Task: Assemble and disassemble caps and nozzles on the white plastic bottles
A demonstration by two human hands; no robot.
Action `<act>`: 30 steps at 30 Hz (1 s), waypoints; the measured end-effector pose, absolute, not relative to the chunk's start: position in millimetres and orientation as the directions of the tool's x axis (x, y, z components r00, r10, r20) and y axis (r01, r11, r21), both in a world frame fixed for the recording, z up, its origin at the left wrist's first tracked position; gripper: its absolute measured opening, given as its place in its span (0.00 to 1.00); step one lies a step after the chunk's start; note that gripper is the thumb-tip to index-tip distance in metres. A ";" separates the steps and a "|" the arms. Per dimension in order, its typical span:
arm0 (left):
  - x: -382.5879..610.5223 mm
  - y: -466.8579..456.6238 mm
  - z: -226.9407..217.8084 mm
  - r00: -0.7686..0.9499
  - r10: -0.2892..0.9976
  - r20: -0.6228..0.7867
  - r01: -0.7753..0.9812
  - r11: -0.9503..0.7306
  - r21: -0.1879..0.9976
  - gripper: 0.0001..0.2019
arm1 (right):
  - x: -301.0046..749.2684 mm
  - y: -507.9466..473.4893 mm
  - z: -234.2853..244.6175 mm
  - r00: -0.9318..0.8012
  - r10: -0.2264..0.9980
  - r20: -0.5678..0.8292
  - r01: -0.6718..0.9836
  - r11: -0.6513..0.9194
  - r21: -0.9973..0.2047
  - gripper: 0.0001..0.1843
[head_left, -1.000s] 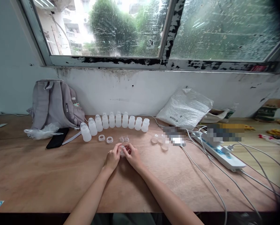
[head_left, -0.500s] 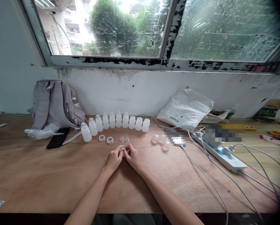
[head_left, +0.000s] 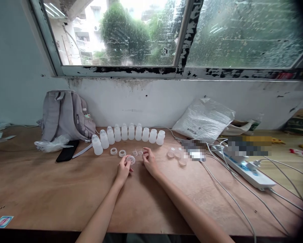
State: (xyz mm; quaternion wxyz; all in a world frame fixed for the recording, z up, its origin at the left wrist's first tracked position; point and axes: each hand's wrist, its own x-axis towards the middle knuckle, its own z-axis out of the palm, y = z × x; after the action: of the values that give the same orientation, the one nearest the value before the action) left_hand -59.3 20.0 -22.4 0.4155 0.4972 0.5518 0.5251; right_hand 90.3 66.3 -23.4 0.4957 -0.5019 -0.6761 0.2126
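My left hand (head_left: 123, 168) pinches a whitish bottle collar ring (head_left: 131, 160) by its left edge, just above the table. Whether a nipple sits inside that ring is too small to tell. My right hand (head_left: 150, 163) is apart from it, fingers spread, with the fingertips close beside two clear bottle nipples (head_left: 135, 153). I cannot make out whether they touch the nearer one. Two loose collar rings (head_left: 122, 153) lie left of the nipples. Behind stands a curved row of frosted baby bottles (head_left: 124, 132); most have clear tops, while three at the right end (head_left: 153, 136) have bare necks.
Clear round caps (head_left: 171, 154) lie to the right, near a blurred device with cables. A white power strip (head_left: 252, 177) stands further right. At the left are a grey backpack (head_left: 62, 114), a plastic bag (head_left: 52, 144) and a black phone (head_left: 67, 151). A silvery mailer bag (head_left: 204, 118) leans on the wall.
My hands were together around the small ring and have parted. My left hand keeps the ring, now facing up; my right hand has moved right towards the nipples. The view has shifted slightly.
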 end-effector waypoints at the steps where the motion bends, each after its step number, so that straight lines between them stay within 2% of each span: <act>1: -60.5 21.4 -22.5 -0.160 0.986 0.035 0.042 -0.029 0.999 0.14 | 94.7 80.4 -19.0 -0.004 0.882 0.470 0.536 0.399 -0.744 0.19; 3: -63.2 22.3 -20.8 -0.149 0.989 0.004 -0.089 -0.017 0.996 0.16 | 104.0 110.2 -5.4 0.003 0.887 0.462 0.679 0.338 -0.652 0.23; 7: -67.7 17.9 -13.0 -0.132 0.991 -0.019 -0.273 -0.018 0.962 0.22 | 115.8 159.6 25.7 0.011 0.899 0.438 0.733 0.291 -0.615 0.27; 16: -71.9 18.7 -13.3 -0.086 0.995 -0.045 -0.453 0.001 0.892 0.26 | 101.2 183.3 39.4 -0.025 0.953 0.303 0.825 0.191 -0.532 0.16; 21: -73.2 21.7 -16.2 -0.084 0.995 -0.054 -0.542 0.000 0.840 0.24 | 95.9 164.6 39.5 0.008 0.940 0.341 0.860 0.168 -0.483 0.09; 30: -73.3 22.1 -14.9 -0.046 0.993 -0.112 -0.614 0.061 0.787 0.22 | 115.7 94.0 43.4 -0.054 0.887 0.458 0.850 0.281 -0.445 0.08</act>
State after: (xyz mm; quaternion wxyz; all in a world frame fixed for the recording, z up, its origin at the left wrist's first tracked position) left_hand -73.3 22.1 -14.9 0.6368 0.2676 0.3534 0.6309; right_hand 115.7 94.0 43.4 0.3381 -0.5990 -0.7254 0.0273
